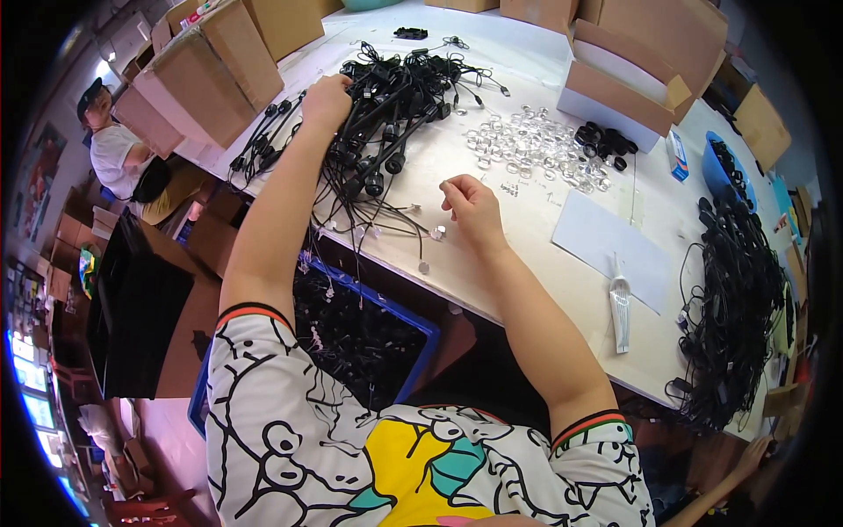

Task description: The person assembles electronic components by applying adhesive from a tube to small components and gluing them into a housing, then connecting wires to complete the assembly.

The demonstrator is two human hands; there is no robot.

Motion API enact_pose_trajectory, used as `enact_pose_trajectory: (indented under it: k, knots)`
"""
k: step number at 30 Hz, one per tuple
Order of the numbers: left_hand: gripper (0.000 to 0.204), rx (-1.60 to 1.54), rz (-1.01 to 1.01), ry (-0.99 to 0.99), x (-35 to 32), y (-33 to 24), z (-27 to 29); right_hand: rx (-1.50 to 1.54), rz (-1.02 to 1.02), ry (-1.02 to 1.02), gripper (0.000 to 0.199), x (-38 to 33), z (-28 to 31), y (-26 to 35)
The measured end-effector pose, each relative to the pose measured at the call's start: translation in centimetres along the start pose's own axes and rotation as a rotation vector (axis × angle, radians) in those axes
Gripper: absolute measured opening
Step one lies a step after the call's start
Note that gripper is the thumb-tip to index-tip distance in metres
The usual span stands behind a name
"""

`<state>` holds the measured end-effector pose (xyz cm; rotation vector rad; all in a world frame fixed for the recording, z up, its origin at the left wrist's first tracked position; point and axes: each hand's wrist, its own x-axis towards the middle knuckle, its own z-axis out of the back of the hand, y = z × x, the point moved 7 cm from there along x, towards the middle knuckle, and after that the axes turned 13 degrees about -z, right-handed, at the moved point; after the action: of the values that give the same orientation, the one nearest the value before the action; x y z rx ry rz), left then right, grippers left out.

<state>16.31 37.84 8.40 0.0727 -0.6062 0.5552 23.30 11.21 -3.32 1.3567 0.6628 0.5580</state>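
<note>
A heap of black cables with dark cylindrical parts and plugs lies on the white table. My left hand is at the heap's far left side, its fingers curled on a black cable and partly hidden. My right hand hovers over the table to the right of the heap, fingers bent and thumb against the index finger. Whatever that pinch holds is too small to make out. Thin cable ends with small pale connectors trail toward the near edge. Beyond the right hand are scattered clear rings.
Black rings lie beside an open carton. A white sheet and a white tube are to the right, near bundled black cables. Below the table edge sits a blue crate. Another person is at the left.
</note>
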Motion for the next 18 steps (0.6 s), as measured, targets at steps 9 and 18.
enact_pose_trajectory:
  k: [9,18]
  knots:
    - [0.028,-0.241,0.176,0.08,2.5,9.9,-3.0,-0.057,0.026,-0.026,0.022,0.3,-0.1,-0.4]
    - [0.044,-0.298,0.29,0.387,2.2,12.4,-6.9,-0.119,0.005,-0.041,0.022,0.1,-0.3,-0.2]
